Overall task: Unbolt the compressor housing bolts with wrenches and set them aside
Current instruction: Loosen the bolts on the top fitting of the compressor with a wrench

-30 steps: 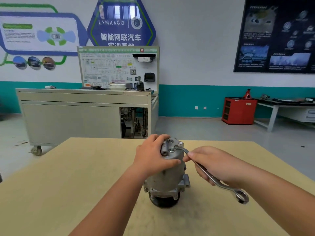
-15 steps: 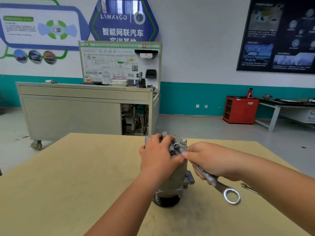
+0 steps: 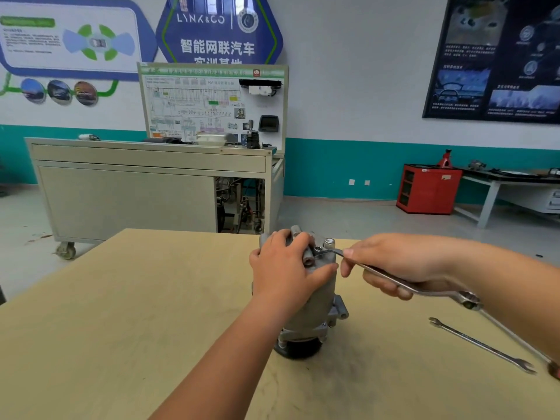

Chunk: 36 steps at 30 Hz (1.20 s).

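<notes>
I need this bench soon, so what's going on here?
A person is unbolting a compressor that stands upright on the wooden table. The left hand grips its top to steady it. The right hand holds a wrench whose far end sits on a bolt on top of the housing. A second wrench lies on the table to the right. No removed bolts show on the table yet.
</notes>
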Each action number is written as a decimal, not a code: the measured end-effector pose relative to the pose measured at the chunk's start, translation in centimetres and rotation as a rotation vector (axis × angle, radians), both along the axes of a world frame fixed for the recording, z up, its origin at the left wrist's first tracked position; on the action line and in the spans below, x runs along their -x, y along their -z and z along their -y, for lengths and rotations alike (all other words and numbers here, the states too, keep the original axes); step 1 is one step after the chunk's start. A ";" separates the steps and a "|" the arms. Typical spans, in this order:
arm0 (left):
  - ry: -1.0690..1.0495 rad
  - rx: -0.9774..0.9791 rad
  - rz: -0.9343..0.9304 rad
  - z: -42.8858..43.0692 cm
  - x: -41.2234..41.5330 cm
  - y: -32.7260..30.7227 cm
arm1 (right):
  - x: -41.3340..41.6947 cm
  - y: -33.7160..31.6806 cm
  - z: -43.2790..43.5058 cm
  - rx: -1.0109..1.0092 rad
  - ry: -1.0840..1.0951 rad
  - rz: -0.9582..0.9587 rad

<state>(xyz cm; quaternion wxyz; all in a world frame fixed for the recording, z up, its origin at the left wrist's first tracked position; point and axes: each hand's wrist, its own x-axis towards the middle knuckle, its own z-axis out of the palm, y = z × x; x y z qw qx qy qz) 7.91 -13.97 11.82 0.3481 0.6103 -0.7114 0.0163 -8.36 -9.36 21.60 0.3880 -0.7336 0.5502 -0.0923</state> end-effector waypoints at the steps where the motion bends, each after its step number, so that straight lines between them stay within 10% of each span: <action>1: -0.002 -0.001 0.000 0.0 0.0 0.0 | 0.1 -0.2 0.2 0.020 -0.018 -0.058; 11: 0.006 0.010 -0.028 -0.1 0.1 -0.1 | -0.9 -2.1 0.8 0.179 -0.088 -0.590; 19: 0.005 0.080 -0.065 0.0 0.2 0.1 | -3.5 2.3 0.4 0.731 0.041 -0.955; 32: 0.176 0.102 -0.121 0.2 -0.8 -0.3 | 0.5 0.5 3.6 0.694 -0.188 -0.735; 36: 0.171 0.096 -0.085 0.1 -1.0 -0.3 | 2.2 -1.2 3.9 0.341 -0.034 -0.262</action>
